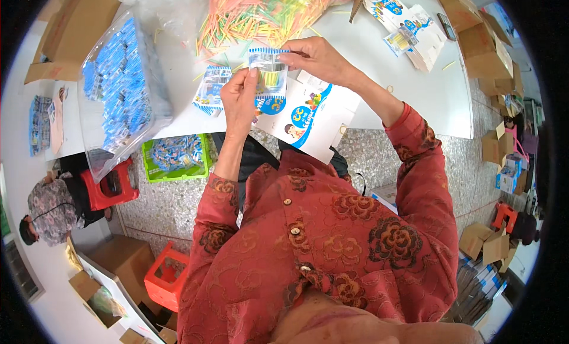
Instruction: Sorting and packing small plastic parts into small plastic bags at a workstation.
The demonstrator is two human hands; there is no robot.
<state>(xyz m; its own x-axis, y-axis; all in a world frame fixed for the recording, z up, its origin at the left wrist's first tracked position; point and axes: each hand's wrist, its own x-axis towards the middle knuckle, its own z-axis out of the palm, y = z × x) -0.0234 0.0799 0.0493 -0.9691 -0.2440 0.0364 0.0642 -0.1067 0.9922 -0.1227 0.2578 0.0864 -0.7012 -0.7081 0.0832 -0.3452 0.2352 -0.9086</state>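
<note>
Between my two hands I hold up a small clear packet point(270, 71) with blue striped edges and yellow-green pieces inside. My left hand point(238, 98) pinches its left side, thumb on the front. At the upper right corner, the fingers of my right hand point(313, 58) are closed on the same packet. Several similar packets point(213, 89) lie stacked on the table, left of my left hand. Under and beyond the held packet rests a flat printed white and blue card point(308, 115), reaching over the table's near edge. A heap of coloured thin sticks point(255, 18) lies behind my hands.
A large clear plastic bin point(121, 86) of blue packets stands at the left. At the right back lie stacked printed cards point(415, 32) with a packet on top. Below the table are a green crate point(201, 157) and a red stool point(167, 276). Another person point(56, 204) sits at the far left.
</note>
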